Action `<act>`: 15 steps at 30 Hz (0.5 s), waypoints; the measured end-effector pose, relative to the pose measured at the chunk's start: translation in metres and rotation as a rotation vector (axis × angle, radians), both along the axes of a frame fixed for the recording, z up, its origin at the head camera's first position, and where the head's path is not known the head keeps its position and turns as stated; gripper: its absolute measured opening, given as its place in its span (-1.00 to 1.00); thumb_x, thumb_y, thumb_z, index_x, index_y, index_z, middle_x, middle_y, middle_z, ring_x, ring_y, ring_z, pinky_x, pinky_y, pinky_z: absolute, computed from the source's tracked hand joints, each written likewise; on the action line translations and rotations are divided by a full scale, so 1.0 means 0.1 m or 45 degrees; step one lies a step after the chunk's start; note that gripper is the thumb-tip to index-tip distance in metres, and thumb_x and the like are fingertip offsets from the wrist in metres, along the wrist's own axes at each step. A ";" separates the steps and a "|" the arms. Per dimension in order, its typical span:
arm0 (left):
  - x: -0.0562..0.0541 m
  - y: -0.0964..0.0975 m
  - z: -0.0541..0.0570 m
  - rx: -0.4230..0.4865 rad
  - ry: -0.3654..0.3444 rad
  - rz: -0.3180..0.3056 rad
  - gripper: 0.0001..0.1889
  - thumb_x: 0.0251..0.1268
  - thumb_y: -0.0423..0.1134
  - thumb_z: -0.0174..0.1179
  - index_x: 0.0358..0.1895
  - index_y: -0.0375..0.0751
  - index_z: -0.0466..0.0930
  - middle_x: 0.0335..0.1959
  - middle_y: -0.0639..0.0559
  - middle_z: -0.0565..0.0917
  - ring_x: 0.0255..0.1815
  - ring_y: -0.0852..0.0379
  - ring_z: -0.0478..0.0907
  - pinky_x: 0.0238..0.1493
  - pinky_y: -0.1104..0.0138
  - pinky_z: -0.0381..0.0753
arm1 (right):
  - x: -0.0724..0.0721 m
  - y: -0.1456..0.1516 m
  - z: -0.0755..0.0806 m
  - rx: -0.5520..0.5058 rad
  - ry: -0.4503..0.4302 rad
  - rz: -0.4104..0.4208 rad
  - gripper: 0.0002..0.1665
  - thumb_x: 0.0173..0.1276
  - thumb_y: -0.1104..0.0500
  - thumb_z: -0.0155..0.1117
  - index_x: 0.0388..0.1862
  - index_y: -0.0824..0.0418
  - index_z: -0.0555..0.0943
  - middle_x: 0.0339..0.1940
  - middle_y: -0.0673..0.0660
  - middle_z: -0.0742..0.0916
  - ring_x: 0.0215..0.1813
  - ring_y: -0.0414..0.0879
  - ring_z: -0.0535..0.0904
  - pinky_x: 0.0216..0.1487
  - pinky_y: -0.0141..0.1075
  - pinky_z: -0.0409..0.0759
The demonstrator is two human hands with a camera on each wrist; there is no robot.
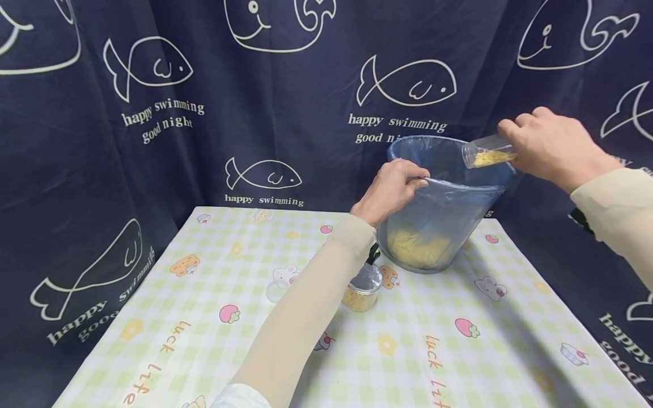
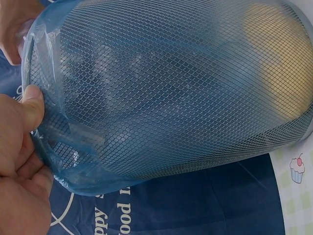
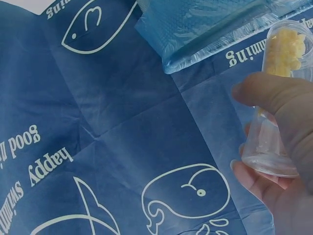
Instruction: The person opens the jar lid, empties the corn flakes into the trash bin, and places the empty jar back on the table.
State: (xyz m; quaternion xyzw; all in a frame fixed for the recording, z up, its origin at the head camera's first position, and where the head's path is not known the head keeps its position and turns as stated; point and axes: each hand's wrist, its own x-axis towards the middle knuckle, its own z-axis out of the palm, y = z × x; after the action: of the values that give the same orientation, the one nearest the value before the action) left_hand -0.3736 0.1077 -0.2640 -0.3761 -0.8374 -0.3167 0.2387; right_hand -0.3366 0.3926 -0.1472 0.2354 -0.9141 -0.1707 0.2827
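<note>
My left hand (image 1: 391, 190) pinches the near rim of a mesh waste bin (image 1: 425, 212) lined with a thin blue plastic bag (image 3: 200, 39). In the left wrist view its thumb (image 2: 33, 105) lies over the bag's folded edge. The bin stands on the table, and a yellow mass (image 2: 286, 63) shows through the lower wall. Over the bin's right rim, my right hand (image 1: 561, 144) grips a clear plastic cup (image 3: 269, 149), tilted with its mouth toward the bin. Small yellow pieces (image 1: 492, 158) lie along the cup's lower side, near its mouth.
A small clear jar (image 1: 360, 294) with pale yellow contents stands beside the left forearm, partly hidden. A black object (image 1: 374, 253) is behind it. What looks like a clear round lid (image 1: 276, 292) lies to its left. A dark blue curtain (image 1: 285, 113) hangs behind the checked tablecloth (image 1: 408, 362).
</note>
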 end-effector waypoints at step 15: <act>0.02 0.00 0.01 0.009 -0.003 -0.003 -0.77 0.42 -0.13 0.34 0.06 0.01 0.82 0.01 0.21 0.79 0.12 0.28 0.62 0.20 0.63 0.38 | 0.00 -0.03 0.04 0.038 -0.008 -0.010 -0.42 -0.26 0.47 0.39 -0.11 0.32 0.56 -0.29 0.41 0.67 -0.21 0.43 0.49 -0.44 0.36 0.51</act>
State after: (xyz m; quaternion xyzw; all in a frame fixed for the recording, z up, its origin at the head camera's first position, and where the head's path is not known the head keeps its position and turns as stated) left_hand -0.3716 0.1076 -0.2631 -0.3760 -0.8361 -0.3202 0.2387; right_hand -0.3362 0.3894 -0.1433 0.2365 -0.9132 -0.1845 0.2757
